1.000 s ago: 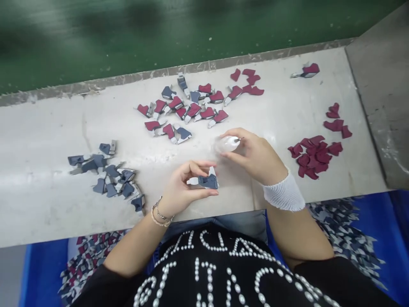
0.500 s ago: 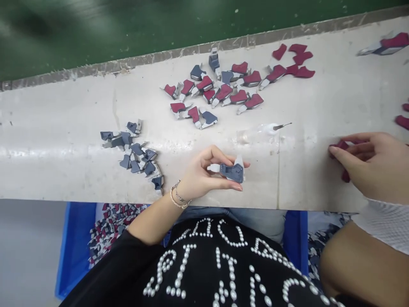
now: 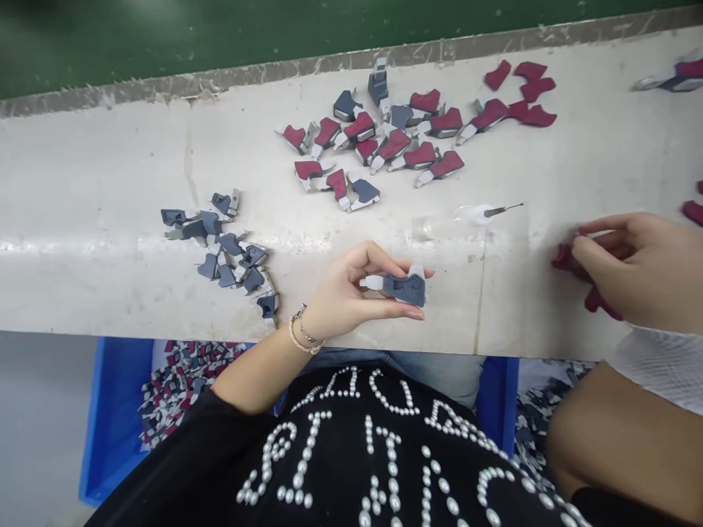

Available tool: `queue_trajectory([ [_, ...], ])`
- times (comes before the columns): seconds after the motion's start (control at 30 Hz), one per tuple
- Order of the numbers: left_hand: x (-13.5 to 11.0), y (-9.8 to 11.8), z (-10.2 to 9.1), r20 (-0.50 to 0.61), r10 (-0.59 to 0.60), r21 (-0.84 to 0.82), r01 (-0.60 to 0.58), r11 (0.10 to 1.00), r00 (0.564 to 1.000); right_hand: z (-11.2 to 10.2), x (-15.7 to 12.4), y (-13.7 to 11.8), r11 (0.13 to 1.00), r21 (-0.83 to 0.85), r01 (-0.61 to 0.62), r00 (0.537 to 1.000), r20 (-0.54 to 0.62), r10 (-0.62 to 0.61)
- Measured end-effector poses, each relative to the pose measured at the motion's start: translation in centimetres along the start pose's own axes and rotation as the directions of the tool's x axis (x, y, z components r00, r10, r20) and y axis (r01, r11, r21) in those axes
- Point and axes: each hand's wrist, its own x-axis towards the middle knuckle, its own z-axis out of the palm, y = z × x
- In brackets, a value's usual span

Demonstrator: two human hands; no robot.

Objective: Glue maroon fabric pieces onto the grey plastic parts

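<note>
My left hand (image 3: 359,289) grips a dark blue-grey and white plastic part (image 3: 405,289) between thumb and fingers, its hollow blue-grey side facing up. At the right, my right hand (image 3: 631,263), with a white knitted cuff at the wrist, has thumb and forefinger pinched at a dark red, flat-looking piece (image 3: 564,256) on the table. The fingers partly cover it. Under that hand lies another red piece (image 3: 601,301). Left of my left hand is a loose cluster of blue-grey and white parts (image 3: 231,249).
Many parts with red tops (image 3: 392,145) spread across the white table (image 3: 110,183). Loose red pieces (image 3: 532,71) lie farther back. A clear bottle with a thin metal tip (image 3: 486,212) lies in the middle. Below the front edge stands a blue bin (image 3: 104,410) full of parts.
My right thumb and fingertips have drawn closer together, and the red piece beneath them sits farther left. My left hand still holds the part, tilted slightly. The whole view has shifted a little.
</note>
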Motion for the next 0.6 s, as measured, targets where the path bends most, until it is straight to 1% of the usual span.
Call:
queue_trajectory([
  [0.07, -0.1, 0.0, 0.1, -0.019, -0.020, 0.032, 0.021, 0.999, 1.000, -0.7, -1.0, -1.4, 0.995, 0.084, -0.044, 0.999, 0.011, 0.043],
  [0.1, -0.1, -0.1, 0.1, -0.029, -0.027, 0.042, 0.028, 0.999, 0.999, -1.0, -1.7, -2.0, 0.986, 0.163, -0.019, 1.000, 0.017, 0.016],
  [0.13, -0.1, -0.1, 0.1, -0.039, -0.028, 0.050, 0.030, 0.998, 0.999, -1.2, -2.5, -2.5, 0.964, 0.263, 0.041, 0.998, 0.025, -0.049],
  [0.17, -0.1, -0.2, 0.2, -0.048, -0.027, 0.059, 0.030, 0.998, 0.998, -1.3, -3.3, -2.9, 0.917, 0.385, 0.104, 0.990, 0.045, -0.132],
  [0.2, -0.1, -0.4, 0.2, -0.056, -0.022, 0.072, 0.026, 0.997, 0.998, -1.4, -4.1, -3.3, 0.847, 0.507, 0.160, 0.972, 0.067, -0.224],
  [0.27, -0.1, -0.6, 0.2, -0.063, 0.006, 0.105, 0.001, 0.994, 0.998, -1.5, -5.6, -4.1, 0.694, 0.684, 0.223, 0.909, 0.110, -0.401],
  [0.3, -0.1, -0.7, 0.2, -0.064, 0.033, 0.128, -0.024, 0.991, 0.997, -1.4, -6.2, -4.6, 0.649, 0.723, 0.240, 0.873, 0.131, -0.469],
  [0.33, 0.0, -0.8, 0.2, -0.062, 0.064, 0.154, -0.054, 0.987, 0.996, -1.4, -6.6, -5.0, 0.619, 0.738, 0.269, 0.836, 0.140, -0.530],
  [0.4, 0.1, -1.0, 0.3, -0.060, 0.127, 0.211, -0.112, 0.971, 0.990, -1.4, -7.3, -6.1, 0.591, 0.716, 0.371, 0.765, 0.126, -0.632],
  [0.43, 0.1, -1.1, 0.3, -0.061, 0.153, 0.239, -0.135, 0.962, 0.986, -1.3, -7.5, -6.6, 0.582, 0.701, 0.412, 0.738, 0.118, -0.664],
  [0.47, 0.2, -1.1, 0.3, -0.063, 0.175, 0.267, -0.152, 0.952, 0.983, -1.3, -7.7, -7.1, 0.578, 0.697, 0.425, 0.727, 0.118, -0.677],
  [0.5, 0.2, -1.2, 0.2, -0.069, 0.197, 0.296, -0.168, 0.940, 0.978, -1.2, -7.8, -7.5, 0.573, 0.711, 0.407, 0.726, 0.130, -0.676],
  [0.57, 0.3, -1.3, 0.1, -0.082, 0.270, 0.361, -0.223, 0.905, 0.959, -1.0, -8.1, -8.4, 0.545, 0.783, 0.300, 0.732, 0.178, -0.658],
  [0.6, 0.4, -1.4, 0.1, -0.084, 0.316, 0.396, -0.260, 0.881, 0.945, -0.9, -8.3, -8.8, 0.521, 0.819, 0.241, 0.725, 0.205, -0.658],
])
